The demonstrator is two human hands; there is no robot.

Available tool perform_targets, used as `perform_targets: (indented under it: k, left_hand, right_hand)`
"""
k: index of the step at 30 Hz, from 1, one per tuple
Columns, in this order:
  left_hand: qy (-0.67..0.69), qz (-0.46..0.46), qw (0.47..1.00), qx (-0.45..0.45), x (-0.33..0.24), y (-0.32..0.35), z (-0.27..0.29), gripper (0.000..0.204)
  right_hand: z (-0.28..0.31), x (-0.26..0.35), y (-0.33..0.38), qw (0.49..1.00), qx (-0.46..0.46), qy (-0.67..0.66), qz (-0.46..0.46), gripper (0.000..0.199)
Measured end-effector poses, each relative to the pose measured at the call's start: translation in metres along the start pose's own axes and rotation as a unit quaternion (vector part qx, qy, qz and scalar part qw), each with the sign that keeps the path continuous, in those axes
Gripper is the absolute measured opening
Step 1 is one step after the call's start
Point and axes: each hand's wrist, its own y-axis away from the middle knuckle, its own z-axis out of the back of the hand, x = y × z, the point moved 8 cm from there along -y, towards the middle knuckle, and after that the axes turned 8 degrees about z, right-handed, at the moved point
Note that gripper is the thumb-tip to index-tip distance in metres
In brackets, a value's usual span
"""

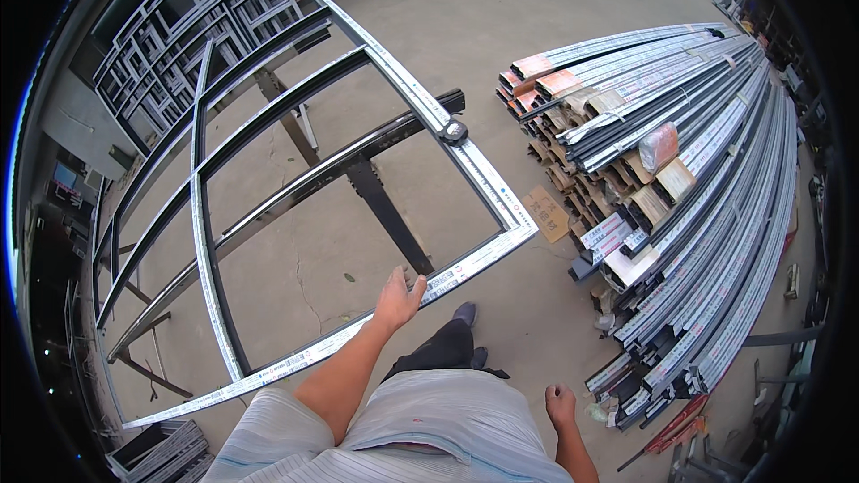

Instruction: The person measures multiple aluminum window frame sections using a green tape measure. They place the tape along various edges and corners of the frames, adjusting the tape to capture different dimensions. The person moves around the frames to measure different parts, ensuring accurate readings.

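While the left hand (399,297) lay open-fingered against the aluminium frame (465,270) at six o'clock, the right hand (561,405) hung loosely curled, empty, at five o'clock

A big stack of long aluminium profiles (689,197) lies on the concrete floor (483,27) at the right. A piece of cardboard (548,213) lies beside it. Finished window frames (188,27) lean against the wall at the upper left.

Counted: one large silver aluminium window frame (358,206) on stands, one round black tape measure (455,132) upon it, one piece of brown cardboard (547,213) on the floor, and two bare hands, left (398,297) and right (561,405).
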Motion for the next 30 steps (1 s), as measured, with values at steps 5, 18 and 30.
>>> perform_targets:
  k: [5,18,30]
  left_hand:
    - [0.019,-0.053,0.994,-0.093,-0.07,-0.064,-0.014,0.078]
    - [-0.068,-0.053,0.965,-0.246,-0.232,-0.241,-0.015,0.102]
    - [-0.111,0.06,0.97,-0.21,-0.245,-0.273,-0.031,0.064]
  right_hand:
    - [-0.008,0.019,-0.038,0.999,0.014,-0.045,0.006,0.03]
    - [0.103,0.059,-0.184,0.999,0.038,-0.007,-0.008,0.032]
    - [0.12,0.186,-0.374,0.962,0.171,0.052,0.206,0.031]
